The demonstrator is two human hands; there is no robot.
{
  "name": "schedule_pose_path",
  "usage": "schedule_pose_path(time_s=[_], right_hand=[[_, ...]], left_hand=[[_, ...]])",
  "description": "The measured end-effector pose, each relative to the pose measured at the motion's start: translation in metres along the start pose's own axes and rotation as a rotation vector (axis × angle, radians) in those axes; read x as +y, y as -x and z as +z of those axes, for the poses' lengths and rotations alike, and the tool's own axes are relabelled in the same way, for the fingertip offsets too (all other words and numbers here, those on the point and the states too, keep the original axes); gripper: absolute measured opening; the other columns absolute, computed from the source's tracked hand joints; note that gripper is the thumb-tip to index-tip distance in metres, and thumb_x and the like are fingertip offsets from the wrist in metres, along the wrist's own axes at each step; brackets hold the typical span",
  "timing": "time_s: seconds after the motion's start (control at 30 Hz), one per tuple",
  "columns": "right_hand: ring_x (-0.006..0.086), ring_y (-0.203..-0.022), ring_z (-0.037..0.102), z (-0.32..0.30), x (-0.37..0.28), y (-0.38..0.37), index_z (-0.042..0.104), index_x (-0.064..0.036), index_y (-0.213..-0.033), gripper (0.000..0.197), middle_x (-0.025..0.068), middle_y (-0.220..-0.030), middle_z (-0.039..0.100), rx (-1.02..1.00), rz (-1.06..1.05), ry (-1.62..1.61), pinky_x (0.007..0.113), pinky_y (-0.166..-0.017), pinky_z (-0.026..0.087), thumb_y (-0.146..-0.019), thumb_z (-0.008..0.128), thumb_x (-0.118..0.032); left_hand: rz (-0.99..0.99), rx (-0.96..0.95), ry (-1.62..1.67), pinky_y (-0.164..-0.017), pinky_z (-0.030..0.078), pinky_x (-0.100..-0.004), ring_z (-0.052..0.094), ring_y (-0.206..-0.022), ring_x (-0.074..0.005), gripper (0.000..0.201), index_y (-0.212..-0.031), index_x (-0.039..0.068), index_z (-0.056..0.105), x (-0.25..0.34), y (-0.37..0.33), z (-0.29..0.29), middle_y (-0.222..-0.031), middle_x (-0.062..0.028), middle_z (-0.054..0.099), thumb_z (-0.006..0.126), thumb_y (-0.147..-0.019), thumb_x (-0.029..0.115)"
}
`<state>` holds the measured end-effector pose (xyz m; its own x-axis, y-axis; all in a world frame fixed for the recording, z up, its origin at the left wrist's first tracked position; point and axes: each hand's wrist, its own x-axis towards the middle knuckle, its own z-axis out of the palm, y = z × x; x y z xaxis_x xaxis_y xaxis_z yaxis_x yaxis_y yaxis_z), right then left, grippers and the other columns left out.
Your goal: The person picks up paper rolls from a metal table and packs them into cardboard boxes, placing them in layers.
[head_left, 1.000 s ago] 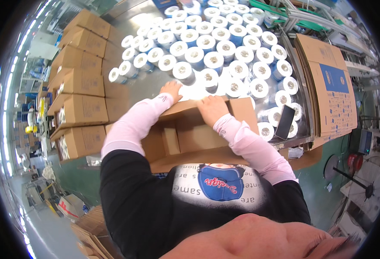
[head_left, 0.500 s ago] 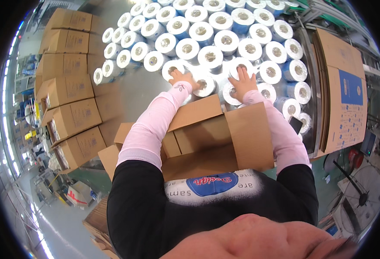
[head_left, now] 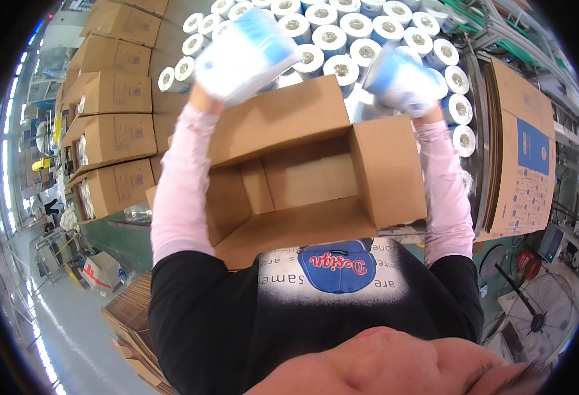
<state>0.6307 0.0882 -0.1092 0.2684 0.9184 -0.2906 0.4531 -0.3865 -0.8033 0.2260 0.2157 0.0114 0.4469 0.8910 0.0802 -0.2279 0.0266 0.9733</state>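
Rolls (head_left: 329,38) crowd the table (head_left: 173,43) — cartons (head_left: 126,92) left; fan (head_left: 537,322) right.

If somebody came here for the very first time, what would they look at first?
Probably the blurry left package and right package, both blue and white, held up in the left hand and right hand. Next, the open cardboard box right in front of the person's chest. Then the crowd of white rolls at the top, behind the box.
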Motion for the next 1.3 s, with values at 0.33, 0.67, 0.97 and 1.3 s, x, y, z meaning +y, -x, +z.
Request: schedule_pose_path(time_s=[0.33,0.67,0.97,1.3], right_hand=[[0.0272,-0.096,0.056,-0.002,-0.196,0.187,0.07,-0.0094,-0.093,0.029,0.0114,-0.102,0.058,-0.525,-0.926,0.764,0.04,-0.084,0.044,-0.067,0.07,-0.021],[0.0344,-0.111,0.056,0.124,-0.133,0.209,0.061,-0.0081,-0.116,0.039,0.0152,-0.112,0.062,-0.487,-0.814,0.606,0.041,-0.092,0.047,-0.08,0.064,-0.021],[0.0288,-0.124,0.044,0.091,-0.123,0.169,0.051,-0.0033,-0.128,0.053,0.0132,-0.129,0.05,0.051,-0.663,0.813,0.051,-0.102,0.034,-0.079,0.061,-0.02],[0.0358,-0.113,0.056,0.032,-0.044,0.117,0.064,-0.008,-0.114,0.038,0.0164,-0.12,0.061,0.365,-0.378,0.183,0.041,-0.099,0.042,-0.076,0.063,-0.001]], left_hand=[[0.113,-0.529,-1.302,-0.073,0.045,-0.0432,0.053,-0.082,-0.0342,0.035,-0.097,0.01,0.068,0.064,0.183,0.069,-0.086,-0.0153,0.052,0.072,-0.064,0.021],[-0.151,-0.448,-1.102,-0.097,0.039,-0.047,0.046,-0.117,-0.0417,0.04,-0.115,0.012,0.061,-0.226,0.231,0.097,-0.119,-0.022,0.053,0.067,-0.078,0.024],[-0.709,-0.74,-0.155,-0.079,0.051,-0.0273,0.063,-0.087,-0.0106,0.017,-0.101,0.004,0.067,0.004,0.06,0.091,-0.094,-0.0038,0.07,0.062,-0.09,0.015],[-0.584,-0.282,-1.709,-0.1,0.041,-0.0431,0.05,-0.121,-0.0336,0.073,-0.133,0.022,0.05,-0.198,-0.116,0.101,-0.13,-0.0163,0.055,0.065,-0.075,0.064]])
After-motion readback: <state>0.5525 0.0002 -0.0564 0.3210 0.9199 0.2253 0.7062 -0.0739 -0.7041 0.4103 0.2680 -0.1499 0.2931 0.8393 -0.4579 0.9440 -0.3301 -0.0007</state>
